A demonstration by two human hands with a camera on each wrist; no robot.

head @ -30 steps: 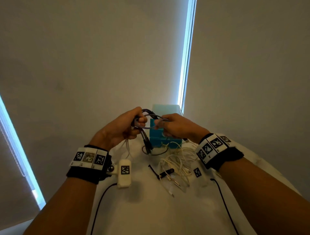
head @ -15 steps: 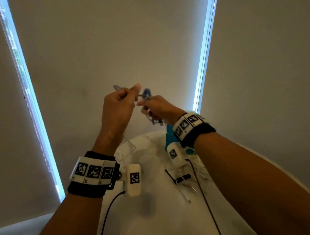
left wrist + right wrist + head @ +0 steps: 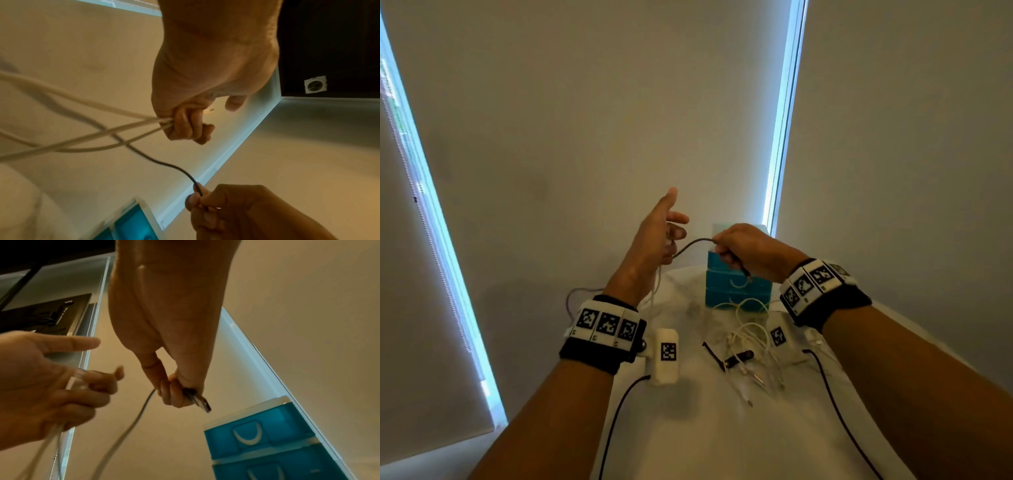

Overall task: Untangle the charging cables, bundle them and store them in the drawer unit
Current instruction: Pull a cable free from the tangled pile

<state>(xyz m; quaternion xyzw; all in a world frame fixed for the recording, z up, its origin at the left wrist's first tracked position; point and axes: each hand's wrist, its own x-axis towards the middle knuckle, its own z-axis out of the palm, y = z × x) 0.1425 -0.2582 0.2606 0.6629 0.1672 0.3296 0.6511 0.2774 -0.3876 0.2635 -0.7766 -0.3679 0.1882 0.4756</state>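
Observation:
My left hand is raised over the white table. Its lower fingers curl round a few white cables that hang down, while its thumb and forefinger stick out straight. My right hand pinches a dark cable near its plug, which pokes out below the fist. The dark cable arcs from there to the left palm and crosses under the white ones. The blue drawer unit stands just behind my right hand, drawers closed.
A loose tangle of white cables lies on the table in front of the drawer unit, with a short black strap beside it. Blinds and bright window strips stand behind the table. Thin black leads run from both wrist units.
Both hands have come down from a raised, close-together grip and drawn apart. The dark cable now spans the gap, and my left hand's thumb and forefinger have opened.

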